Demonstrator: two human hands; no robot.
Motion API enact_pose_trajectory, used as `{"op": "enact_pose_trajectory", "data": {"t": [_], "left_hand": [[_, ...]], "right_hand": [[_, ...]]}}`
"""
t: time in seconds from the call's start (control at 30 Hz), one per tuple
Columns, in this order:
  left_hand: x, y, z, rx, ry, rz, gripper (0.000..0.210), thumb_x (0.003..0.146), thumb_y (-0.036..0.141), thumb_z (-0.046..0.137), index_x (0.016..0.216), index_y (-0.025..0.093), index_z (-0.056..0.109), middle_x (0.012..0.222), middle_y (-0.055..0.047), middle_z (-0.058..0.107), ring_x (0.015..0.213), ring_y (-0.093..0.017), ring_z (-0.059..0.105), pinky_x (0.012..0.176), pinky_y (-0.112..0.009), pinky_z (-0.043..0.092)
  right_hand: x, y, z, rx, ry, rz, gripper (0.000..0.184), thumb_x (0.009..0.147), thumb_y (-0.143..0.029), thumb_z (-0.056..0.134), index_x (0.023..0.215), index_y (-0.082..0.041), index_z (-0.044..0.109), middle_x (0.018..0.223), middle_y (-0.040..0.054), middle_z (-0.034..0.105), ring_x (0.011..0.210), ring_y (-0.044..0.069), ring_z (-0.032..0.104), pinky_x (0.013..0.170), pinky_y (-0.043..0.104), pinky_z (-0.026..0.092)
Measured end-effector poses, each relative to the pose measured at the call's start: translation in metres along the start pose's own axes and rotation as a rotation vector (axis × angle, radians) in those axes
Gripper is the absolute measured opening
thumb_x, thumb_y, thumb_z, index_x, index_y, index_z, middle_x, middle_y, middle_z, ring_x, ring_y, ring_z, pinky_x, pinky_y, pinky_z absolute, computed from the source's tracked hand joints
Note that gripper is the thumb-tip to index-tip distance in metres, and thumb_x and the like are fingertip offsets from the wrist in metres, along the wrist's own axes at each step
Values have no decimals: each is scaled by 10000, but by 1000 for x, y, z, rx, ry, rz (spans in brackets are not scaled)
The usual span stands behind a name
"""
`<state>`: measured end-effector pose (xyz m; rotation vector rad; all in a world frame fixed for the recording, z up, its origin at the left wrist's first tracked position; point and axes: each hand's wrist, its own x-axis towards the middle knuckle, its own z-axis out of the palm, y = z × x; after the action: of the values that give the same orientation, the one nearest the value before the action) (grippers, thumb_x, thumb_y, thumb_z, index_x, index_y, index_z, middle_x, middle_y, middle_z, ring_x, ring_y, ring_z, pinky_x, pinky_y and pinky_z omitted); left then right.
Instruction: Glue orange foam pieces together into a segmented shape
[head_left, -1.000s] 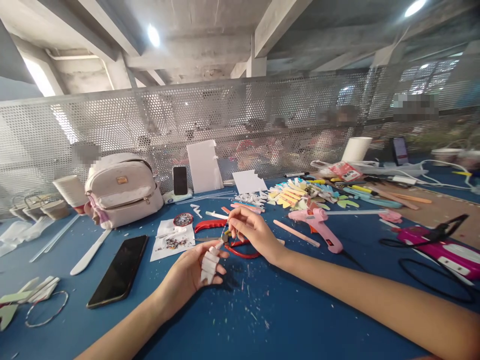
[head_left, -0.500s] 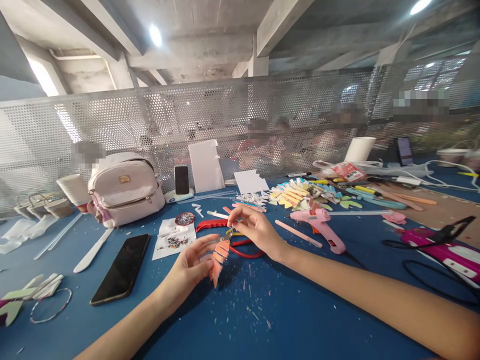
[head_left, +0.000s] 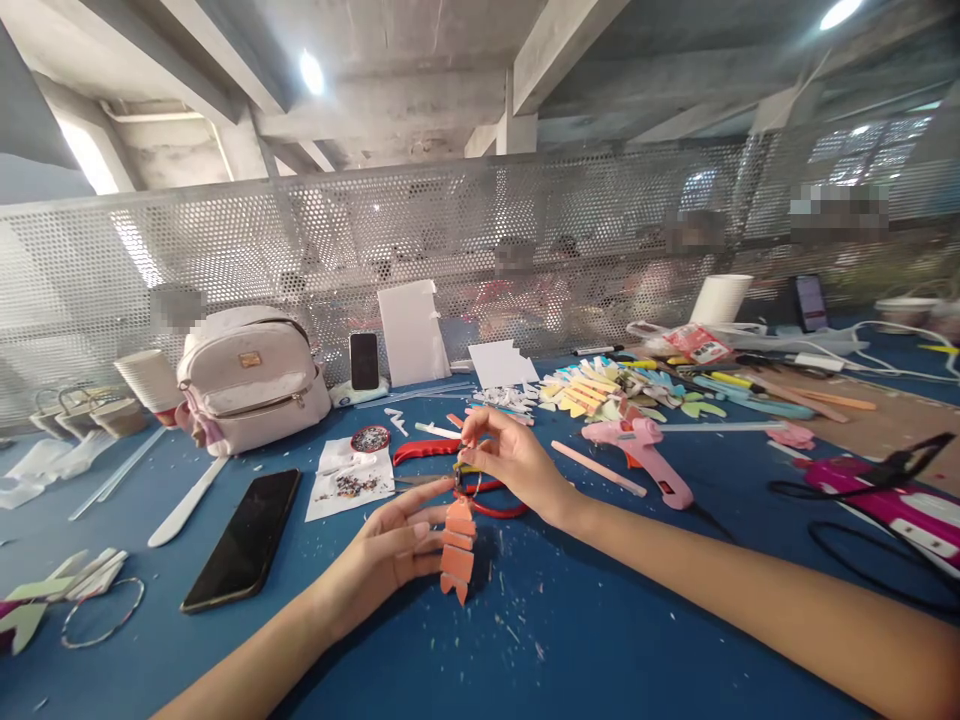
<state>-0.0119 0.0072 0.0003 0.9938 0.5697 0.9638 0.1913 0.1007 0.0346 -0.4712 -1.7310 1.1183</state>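
An orange segmented fish-shaped keychain (head_left: 457,547) hangs over the blue table by its metal clasp and ring. My right hand (head_left: 517,462) pinches the metal fitting at the top between thumb and fingertips. To its left is my left hand (head_left: 386,545), fingers stretched out and apart, the tips behind or against the orange pieces; the exact contact is hidden. Behind both hands lie red-handled scissors (head_left: 427,451), partly covered by my right hand. White paper (head_left: 322,500) with small dark beads or bits rests beyond my left hand, a round red-rimmed dish (head_left: 370,438) at its upper edge.
A black phone (head_left: 244,540) lies left of my left hand. A pink glue gun (head_left: 651,455) sits to the right, near a pink stick (head_left: 598,468). Cut coloured scraps (head_left: 592,390) pile up behind. A pale backpack (head_left: 251,380) stands back left, before a perforated metal screen (head_left: 330,250).
The keychain has swung right and now hangs nearly straight down, its flat side showing. My left fingers have loosened from it and stretched out. My right hand has barely moved.
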Motion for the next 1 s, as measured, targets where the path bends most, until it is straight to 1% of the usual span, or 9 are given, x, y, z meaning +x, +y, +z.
{"op": "enact_pose_trajectory", "data": {"t": [0.1, 0.2, 0.33, 0.5, 0.63, 0.73, 0.87, 0.93, 1.0], "left_hand": [[0, 0, 0, -11, -18, -6, 516, 927, 253, 648, 1425, 204, 523, 1282, -147, 653, 1062, -233, 675, 947, -393, 511], [0, 1, 2, -18, -36, -12, 530, 936, 254, 628, 1444, 182, 497, 1286, -169, 654, 1031, -244, 691, 913, -392, 521], [-1, 1, 3, -32, -44, -30, 522, 927, 262, 644, 1426, 180, 514, 1285, -163, 670, 1083, -255, 692, 985, -421, 494], [-2, 2, 5, -34, -79, -71, 528, 895, 306, 695, 1389, 189, 550, 1352, -188, 640, 1216, -333, 644, 1048, -505, 456], [-3, 3, 7, -26, -115, -99, 509, 914, 312, 668, 1383, 147, 555, 1312, -223, 656, 1165, -326, 678, 1001, -473, 496], [-4, 3, 7, -28, -142, -131, 543, 928, 318, 651, 1416, 120, 515, 1248, -250, 683, 1086, -309, 717, 934, -438, 537], [-5, 1, 7, -39, -149, -174, 543, 933, 285, 651, 1413, 82, 495, 1188, -279, 699, 997, -312, 748, 846, -417, 574], [-5, 0, 7, -54, -121, -181, 484, 953, 216, 619, 1402, 91, 491, 1220, -273, 688, 1043, -301, 736, 890, -424, 565], [-5, -1, 7, -78, -94, -184, 471, 947, 144, 607, 1400, 116, 480, 1313, -258, 643, 1146, -300, 694, 967, -446, 536]], "right_hand": [[0, 0, -1, 34, -17, 43, 262, 821, -409, 791, 880, -220, 619, 748, -39, 488, 677, 121, 489, 631, 244, 435], [-2, -3, -1, 94, -84, 98, 269, 920, -472, 669, 892, -207, 631, 722, -24, 558, 616, 109, 498, 600, 244, 434], [-5, -10, 2, 177, -179, 153, 280, 969, -457, 594, 941, -188, 667, 882, 44, 674, 749, 122, 612, 632, 232, 465], [-6, -10, 3, 275, -257, 203, 167, 930, -304, 597, 1018, -185, 676, 1047, 68, 688, 883, 126, 647, 709, 222, 499], [-5, -5, 0, 317, -278, 221, 253, 899, -278, 497, 1067, -187, 662, 1110, 83, 683, 953, 139, 655, 769, 248, 512], [-4, -1, -3, 277, -288, 233, 278, 939, -335, 460, 1085, -187, 645, 1075, 85, 691, 936, 146, 664, 764, 260, 513], [-4, 7, -5, 125, -319, 257, 186, 928, -307, 567, 1028, -171, 645, 957, 69, 706, 835, 146, 668, 700, 250, 496], [-3, 12, -4, 48, -334, 243, 177, 930, -303, 575, 1016, -165, 643, 919, 64, 708, 795, 154, 661, 710, 274, 502], [0, 15, 0, -21, -334, 206, 177, 946, -300, 551, 1021, -165, 637, 929, 66, 706, 824, 169, 660, 781, 316, 514]]}}
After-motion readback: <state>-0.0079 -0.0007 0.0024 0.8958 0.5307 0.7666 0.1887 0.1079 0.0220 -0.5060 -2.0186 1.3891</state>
